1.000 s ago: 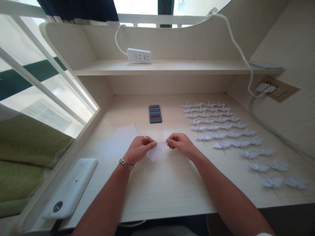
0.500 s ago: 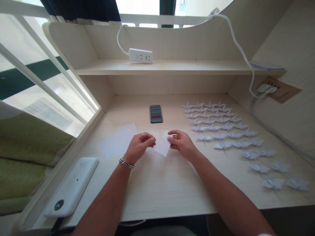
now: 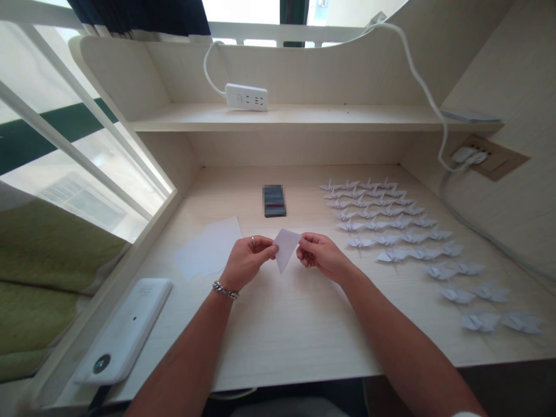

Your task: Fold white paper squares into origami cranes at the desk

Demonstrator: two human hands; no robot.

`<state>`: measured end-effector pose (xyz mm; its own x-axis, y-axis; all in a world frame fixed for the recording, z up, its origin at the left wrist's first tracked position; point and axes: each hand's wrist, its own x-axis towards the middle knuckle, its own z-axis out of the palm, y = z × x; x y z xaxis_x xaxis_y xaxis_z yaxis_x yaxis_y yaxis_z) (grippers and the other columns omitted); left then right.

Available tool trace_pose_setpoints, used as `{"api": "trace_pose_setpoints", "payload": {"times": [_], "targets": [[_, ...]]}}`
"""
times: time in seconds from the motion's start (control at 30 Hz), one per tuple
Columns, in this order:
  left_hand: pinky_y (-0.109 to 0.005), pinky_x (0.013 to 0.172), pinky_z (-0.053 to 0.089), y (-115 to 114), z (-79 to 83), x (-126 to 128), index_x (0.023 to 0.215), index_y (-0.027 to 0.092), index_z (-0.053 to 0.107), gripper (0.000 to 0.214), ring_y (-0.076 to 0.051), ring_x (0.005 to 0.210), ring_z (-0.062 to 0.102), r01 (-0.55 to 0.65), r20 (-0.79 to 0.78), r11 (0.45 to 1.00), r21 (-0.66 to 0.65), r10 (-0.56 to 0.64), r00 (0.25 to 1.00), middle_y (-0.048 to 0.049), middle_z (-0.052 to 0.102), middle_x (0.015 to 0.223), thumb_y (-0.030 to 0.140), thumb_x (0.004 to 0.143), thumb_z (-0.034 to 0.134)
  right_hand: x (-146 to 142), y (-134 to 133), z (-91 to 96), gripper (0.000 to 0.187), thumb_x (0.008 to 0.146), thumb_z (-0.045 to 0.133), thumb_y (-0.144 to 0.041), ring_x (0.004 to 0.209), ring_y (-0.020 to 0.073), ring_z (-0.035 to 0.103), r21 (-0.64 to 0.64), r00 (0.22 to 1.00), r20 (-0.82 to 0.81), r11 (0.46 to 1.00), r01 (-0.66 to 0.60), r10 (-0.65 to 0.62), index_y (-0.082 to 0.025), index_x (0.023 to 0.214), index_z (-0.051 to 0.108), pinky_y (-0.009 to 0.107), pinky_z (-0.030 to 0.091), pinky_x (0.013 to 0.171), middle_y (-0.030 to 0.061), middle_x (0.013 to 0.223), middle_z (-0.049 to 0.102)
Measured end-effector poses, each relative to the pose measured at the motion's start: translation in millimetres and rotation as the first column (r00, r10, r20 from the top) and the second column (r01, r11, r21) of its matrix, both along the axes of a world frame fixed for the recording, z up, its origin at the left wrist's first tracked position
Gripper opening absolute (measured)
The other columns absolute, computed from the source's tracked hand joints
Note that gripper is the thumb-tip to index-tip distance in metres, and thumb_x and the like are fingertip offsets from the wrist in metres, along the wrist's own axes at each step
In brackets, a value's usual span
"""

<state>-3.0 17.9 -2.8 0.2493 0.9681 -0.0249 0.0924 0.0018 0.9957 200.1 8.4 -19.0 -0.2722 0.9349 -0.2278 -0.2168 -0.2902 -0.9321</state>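
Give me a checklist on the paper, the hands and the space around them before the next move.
1. Left hand pinching the white paper at its left side: ok.
2. Right hand at the paper's upper right corner: ok; firmness of grip: cannot tell.
3. Creases sharp and aligned: cannot tell.
4. Held paper apart from the folded paper cranes: ok.
5. Loose sheets squared into a neat stack: not ok, spread unevenly.

The worktop (image 3: 295, 336) is pale cream, faintly streaked like wood grain. White too are the folded paper (image 3: 286, 248), the sheets (image 3: 212, 246) toward the left edge and the paper cranes (image 3: 403, 224) ranked along the right. Nearer the back edge, the phone (image 3: 274, 201) shows blurred slate-blue bands and one dull red stripe. The bracelet (image 3: 225, 290) is silver; the left-hand curtain (image 3: 47, 278), olive green.
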Motion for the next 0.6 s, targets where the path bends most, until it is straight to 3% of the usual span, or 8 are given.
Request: {"api": "trace_pose_setpoints", "payload": {"times": [0.13, 0.27, 0.6], "targets": [[-0.025, 0.061, 0.049, 0.5, -0.7, -1.8, 0.08, 0.013, 0.073, 0.02, -0.014, 0.063, 0.062, 0.031, -0.108, 1.0, -0.004, -0.031, 0.994, -0.0047, 0.071, 0.071, 0.03, 0.07, 0.073, 2.3, 2.3, 2.7, 0.041, 0.078, 0.062, -0.057, 0.058, 0.0103, 0.058, 0.079, 0.993, 0.025, 0.99, 0.114, -0.116, -0.016, 0.084, 0.065, 0.021, 0.042, 0.051, 0.0025, 0.072, 0.064], [-0.024, 0.059, 0.047, -0.1, 0.4, -2.6, 0.078, 0.014, 0.073, 0.018, -0.013, 0.06, 0.06, 0.073, -0.193, 0.997, 0.01, -0.069, 0.979, -0.0042, 0.069, 0.066, 0.03, 0.071, 0.07, -0.8, -0.1, 1.3, 0.037, 0.07, 0.073, -0.049, 0.061, 0.012, 0.06, 0.203, 0.989, 0.139, 0.979, 0.011, -0.04, -0.016, 0.085, 0.066, 0.024, 0.047, 0.056, 0.0022, 0.07, 0.065], [-0.025, 0.056, 0.047, -0.6, 1.4, -1.9, 0.084, 0.012, 0.073, 0.022, -0.013, 0.057, 0.058, 0.067, -0.155, 0.998, -0.013, -0.068, 0.986, -0.0052, 0.069, 0.066, 0.031, 0.072, 0.069, -3.6, -2.5, 1.2, 0.033, 0.07, 0.074, -0.044, 0.053, 0.0124, 0.059, 0.195, 0.979, 0.197, 0.981, 0.012, -0.051, -0.013, 0.08, 0.067, 0.026, 0.047, 0.054, 0.0017, 0.058, 0.064]]}}
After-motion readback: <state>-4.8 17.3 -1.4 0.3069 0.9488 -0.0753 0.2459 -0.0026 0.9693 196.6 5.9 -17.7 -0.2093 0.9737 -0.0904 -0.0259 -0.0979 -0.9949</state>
